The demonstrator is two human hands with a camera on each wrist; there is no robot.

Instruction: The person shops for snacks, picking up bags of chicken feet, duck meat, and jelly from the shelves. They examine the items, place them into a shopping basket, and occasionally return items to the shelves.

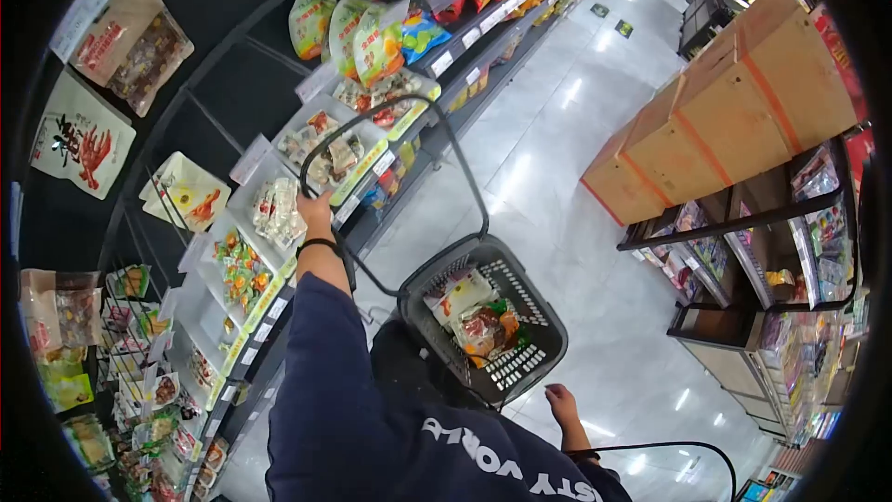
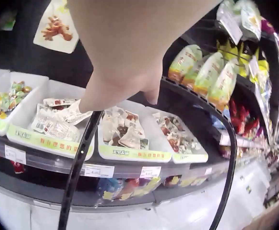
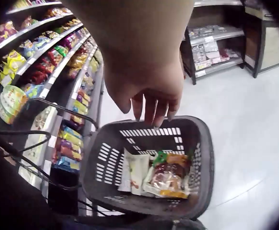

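My left hand (image 1: 316, 216) (image 2: 122, 88) is at the raised black handle (image 1: 465, 163) (image 2: 230, 143) of a dark grey basket, which runs in under the palm; its fingers are mostly hidden. Just beyond it is a white bin of white-wrapped packets (image 1: 277, 212) (image 2: 55, 122). The basket (image 1: 550, 321) (image 3: 205, 167) holds a pale packet (image 1: 462, 293) (image 3: 138, 170) and a clear pack of brown food (image 1: 483, 327) (image 3: 167, 177). My right hand (image 1: 563, 406) (image 3: 146, 96) hangs beside the basket, fingers loosely bent, holding nothing.
More bins of small wrapped snacks (image 1: 243, 270) (image 2: 122, 129) line the shelf, with bags hanging above. Large cardboard boxes (image 1: 720, 112) stand on a rack across the aisle. The pale floor (image 1: 548, 149) runs between the shelves.
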